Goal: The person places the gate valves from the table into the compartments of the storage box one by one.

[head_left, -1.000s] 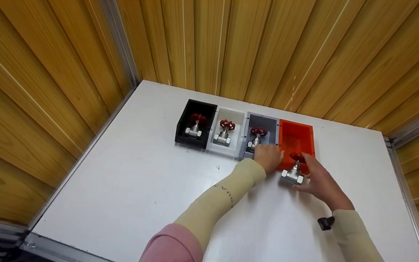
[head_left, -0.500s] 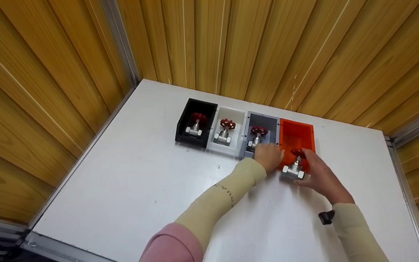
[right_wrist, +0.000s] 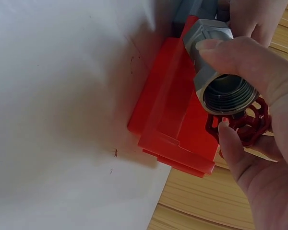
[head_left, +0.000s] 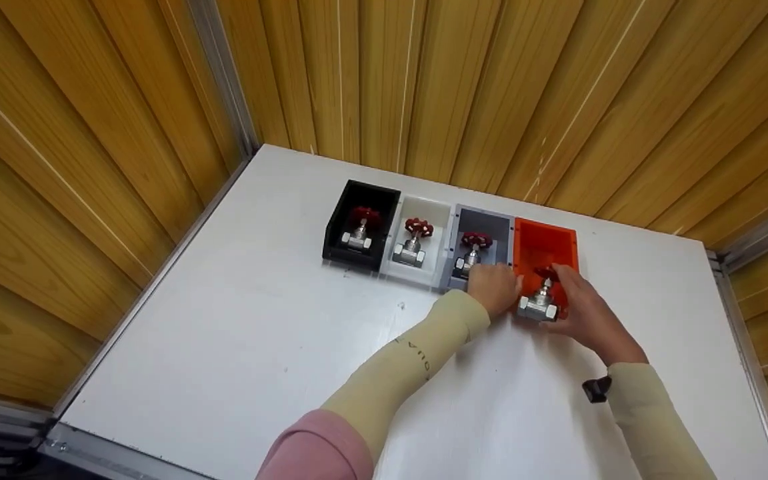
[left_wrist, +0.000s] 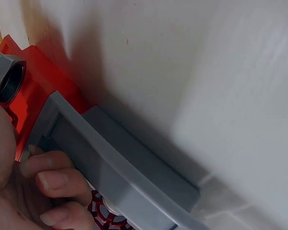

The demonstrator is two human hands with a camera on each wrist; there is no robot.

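Observation:
In the head view, my right hand (head_left: 587, 313) holds a steel gate valve (head_left: 537, 308) with a red handwheel over the front of the orange bin (head_left: 544, 233). The right wrist view shows the thumb on the valve's steel body (right_wrist: 213, 33) and fingers by its red handwheel (right_wrist: 245, 124). My left hand (head_left: 493, 288) is at the front where the grey bin (head_left: 484, 217) meets the orange one; its curled fingers (left_wrist: 57, 179) reach into the grey bin, gripping the side wall. Another valve (head_left: 471, 257) sits in the grey bin, partly hidden by that hand.
Left of the grey bin stand a white bin (head_left: 427, 207) and a black bin (head_left: 374, 193), each holding a red-wheeled valve. All the bins stand in a row on a white table (head_left: 224, 320), near the wood-panelled wall (head_left: 437, 87).
My right hand has moved the valve forward, from in front of the orange bin to over its front edge. The left hand has stayed in place at the bins.

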